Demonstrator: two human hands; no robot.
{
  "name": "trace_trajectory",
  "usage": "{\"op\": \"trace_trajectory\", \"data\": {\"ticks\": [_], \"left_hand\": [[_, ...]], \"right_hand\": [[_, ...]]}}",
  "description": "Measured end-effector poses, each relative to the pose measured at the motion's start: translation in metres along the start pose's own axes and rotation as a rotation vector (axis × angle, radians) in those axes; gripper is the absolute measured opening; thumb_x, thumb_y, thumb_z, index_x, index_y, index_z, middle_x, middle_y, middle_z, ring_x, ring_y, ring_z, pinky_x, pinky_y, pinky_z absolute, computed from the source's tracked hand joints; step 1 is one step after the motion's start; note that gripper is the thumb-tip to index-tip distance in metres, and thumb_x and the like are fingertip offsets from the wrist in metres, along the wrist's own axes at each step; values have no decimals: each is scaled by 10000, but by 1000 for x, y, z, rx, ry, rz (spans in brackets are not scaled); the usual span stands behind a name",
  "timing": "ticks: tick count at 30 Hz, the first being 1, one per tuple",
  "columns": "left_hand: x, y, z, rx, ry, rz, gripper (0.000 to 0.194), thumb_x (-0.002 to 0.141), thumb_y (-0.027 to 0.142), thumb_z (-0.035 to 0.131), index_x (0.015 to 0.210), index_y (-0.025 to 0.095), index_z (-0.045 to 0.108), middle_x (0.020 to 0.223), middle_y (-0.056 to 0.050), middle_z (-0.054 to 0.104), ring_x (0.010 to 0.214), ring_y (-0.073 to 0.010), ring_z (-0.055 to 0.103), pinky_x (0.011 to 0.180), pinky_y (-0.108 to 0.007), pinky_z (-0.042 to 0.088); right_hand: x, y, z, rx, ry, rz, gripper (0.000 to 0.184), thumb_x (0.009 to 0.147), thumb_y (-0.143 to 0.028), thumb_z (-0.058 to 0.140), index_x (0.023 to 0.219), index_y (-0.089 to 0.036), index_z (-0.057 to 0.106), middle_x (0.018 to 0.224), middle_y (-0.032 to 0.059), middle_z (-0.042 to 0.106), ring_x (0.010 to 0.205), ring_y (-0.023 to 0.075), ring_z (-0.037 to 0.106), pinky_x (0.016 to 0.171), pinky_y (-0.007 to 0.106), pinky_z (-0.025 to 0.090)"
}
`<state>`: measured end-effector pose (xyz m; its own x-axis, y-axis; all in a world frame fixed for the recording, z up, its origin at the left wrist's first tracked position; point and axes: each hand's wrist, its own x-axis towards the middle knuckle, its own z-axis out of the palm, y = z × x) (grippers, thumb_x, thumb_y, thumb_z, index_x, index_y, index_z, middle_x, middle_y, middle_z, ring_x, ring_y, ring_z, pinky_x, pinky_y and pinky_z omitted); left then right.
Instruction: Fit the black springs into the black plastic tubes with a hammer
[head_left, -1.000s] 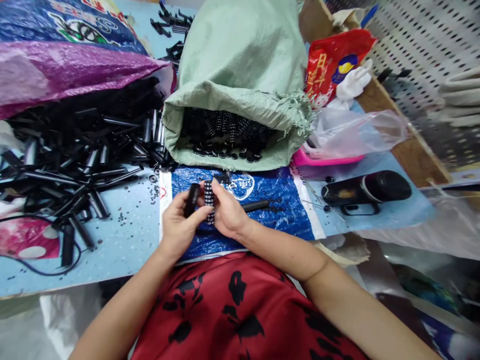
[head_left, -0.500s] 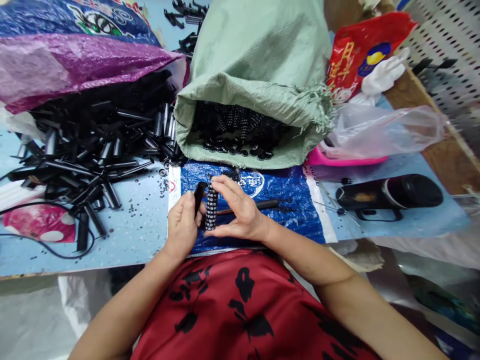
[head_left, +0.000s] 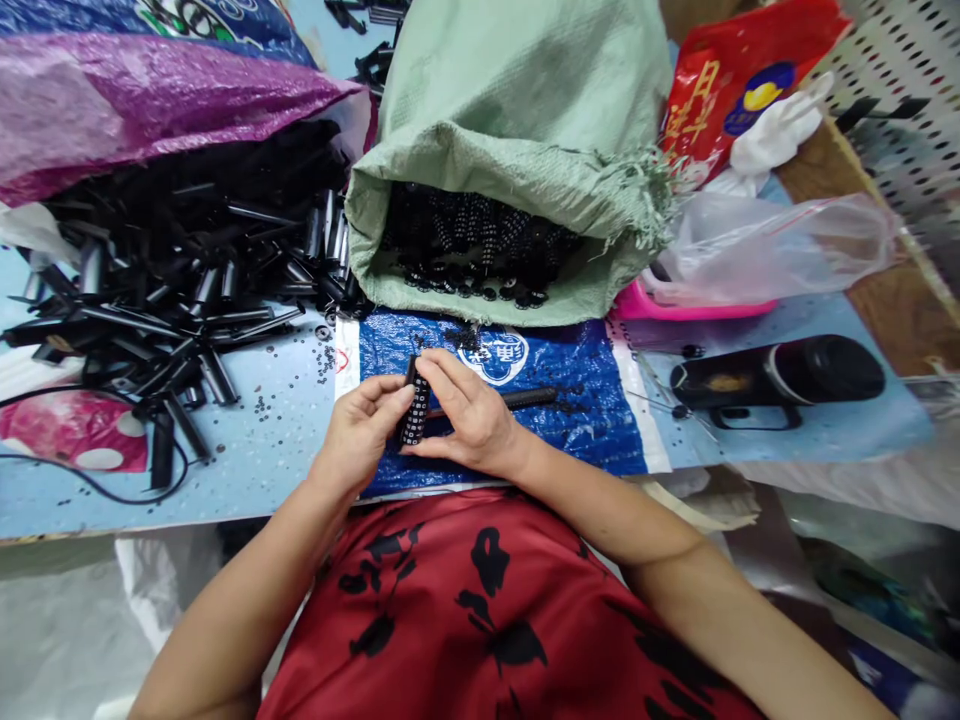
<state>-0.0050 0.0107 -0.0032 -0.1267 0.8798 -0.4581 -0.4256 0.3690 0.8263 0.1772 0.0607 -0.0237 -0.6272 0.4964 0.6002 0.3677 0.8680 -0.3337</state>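
My left hand (head_left: pixel 354 428) is closed around a black plastic casing (head_left: pixel 410 370), of which only a narrow upper part shows. Between thumb and fingers, my right hand (head_left: pixel 474 420) grips a stack of black number wheels (head_left: pixel 415 415) with white digits, held upright by its two ends. Stack and casing are against each other; whether they are joined I cannot tell. Beneath both hands lies a blue printed plastic sheet (head_left: pixel 600 400). A dark rod-like tool (head_left: pixel 534 398) rests on it, partly hidden behind my right hand.
A green woven sack (head_left: pixel 525 80) gapes toward me, with many number wheels (head_left: pixel 487 240) inside. On the left, black casings (head_left: pixel 202 290) spill from a purple bag (head_left: pixel 187 100). A black flask (head_left: pixel 780 380), a pink tray (head_left: pixel 697 308) and thin metal rods (head_left: pixel 667 392) lie right.
The number wheels and the casing, held slightly apart before, are now together. My left thumb and fingers have moved over the casing. The whole view has shifted slightly.
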Motion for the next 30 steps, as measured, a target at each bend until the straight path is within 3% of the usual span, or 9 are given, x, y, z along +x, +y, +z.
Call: {"op": "trace_trajectory", "data": {"ticks": [5, 8, 11, 14, 16, 19, 22, 27, 30], "left_hand": [[3, 10, -4, -34, -161, -189, 533, 627, 520, 975, 897, 150, 704, 719, -28, 694, 625, -144, 658, 529, -212, 483], [4, 9, -3, -54, -200, -244, 589, 611, 527, 974, 954, 179, 646, 788, -35, 724, 687, -199, 711, 607, -287, 564], [6, 4, -14, 103, -92, -10, 534, 717, 575, 883, 1004, 196, 640, 801, -22, 716, 678, -177, 682, 643, -292, 555], [11, 4, -38, 616, 76, 384, 364, 859, 503, 752, 1036, 188, 709, 876, -36, 726, 753, -159, 646, 734, -287, 516], [15, 8, -57, 962, 103, 479, 297, 887, 447, 708, 1023, 186, 749, 925, -52, 737, 814, -175, 643, 789, -306, 492], [23, 15, -75, 1184, 5, 371, 314, 836, 469, 758, 983, 193, 777, 899, -50, 732, 796, -188, 636, 739, -305, 463], [29, 17, -79, 1165, -80, 217, 383, 779, 528, 813, 950, 189, 763, 768, -20, 682, 685, -166, 596, 629, -279, 413], [38, 18, -77, 1035, -129, 96, 410, 757, 550, 818, 866, 187, 661, 632, 23, 578, 568, -134, 527, 544, -256, 353], [45, 23, -78, 1047, -170, 83, 428, 696, 524, 866, 797, 183, 629, 643, 18, 575, 576, -123, 502, 542, -253, 344]], "right_hand": [[2, -5, 0, -26, -25, 31, 1045, 871, -724, 685, 1630, -93, 342, 1508, 219, 512, 1431, 285, 547, 1173, 399, 547], [1, -1, -3, 15, -42, 45, 1132, 847, -795, 649, 1661, -105, 272, 1540, 218, 491, 1473, 280, 510, 1211, 414, 508], [-10, 8, -8, 0, -133, 102, 1071, 855, -819, 616, 1611, -102, 369, 1529, 209, 516, 1496, 304, 476, 1237, 478, 462], [-28, 16, -14, -118, -253, 91, 425, 1015, -501, 619, 1243, -146, 670, 1201, 111, 700, 1161, 221, 649, 997, 371, 552], [-35, 17, -19, -165, -262, 94, 194, 1043, -305, 584, 1053, -142, 688, 977, 65, 696, 915, 153, 632, 832, 289, 525], [-28, 14, -24, -155, -125, 159, 153, 1042, -219, 553, 1058, -114, 663, 908, 64, 659, 840, 131, 585, 784, 257, 502], [-9, 11, -21, -137, 1, 161, 171, 1052, -193, 513, 1104, -110, 654, 910, 61, 657, 831, 118, 577, 784, 237, 501], [11, 6, -12, -288, -130, 47, 191, 1064, -263, 536, 1008, -137, 667, 758, 17, 609, 687, 107, 537, 644, 259, 436], [14, -4, -11, -148, -5, -55, 228, 1075, -261, 498, 1164, -108, 641, 897, 51, 690, 805, 109, 610, 735, 250, 496]]}}
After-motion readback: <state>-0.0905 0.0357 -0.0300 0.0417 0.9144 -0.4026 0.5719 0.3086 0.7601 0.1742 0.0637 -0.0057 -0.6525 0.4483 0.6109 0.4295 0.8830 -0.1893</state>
